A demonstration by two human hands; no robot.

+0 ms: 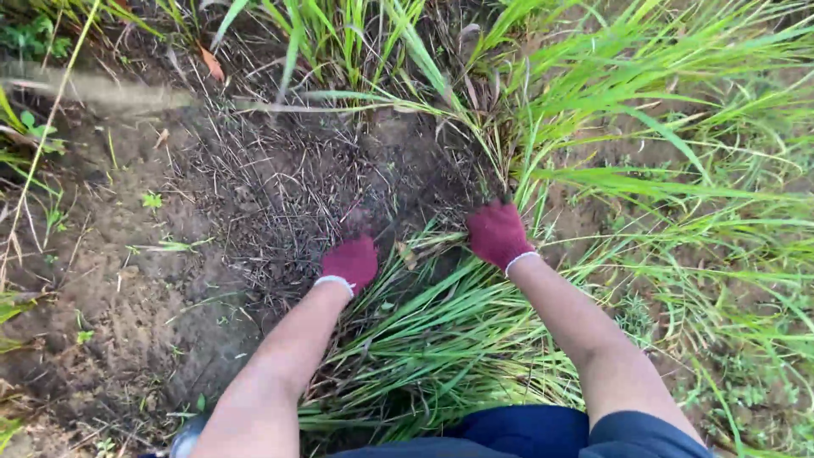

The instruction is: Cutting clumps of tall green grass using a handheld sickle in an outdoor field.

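The right hand (498,235), in a red glove, is closed around the base of a grass clump (509,127). The left hand (351,261) rests just left of that clump on cut stubble (280,187); I cannot tell whether its fingers are curled or spread. The blades could slip through the glove if the grip sits too high above the roots.

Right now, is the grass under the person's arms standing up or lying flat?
Lying flat. The cut grass sprawls sideways across the soil between both gloved hands, while the uncut clump by the right hand stands upright.
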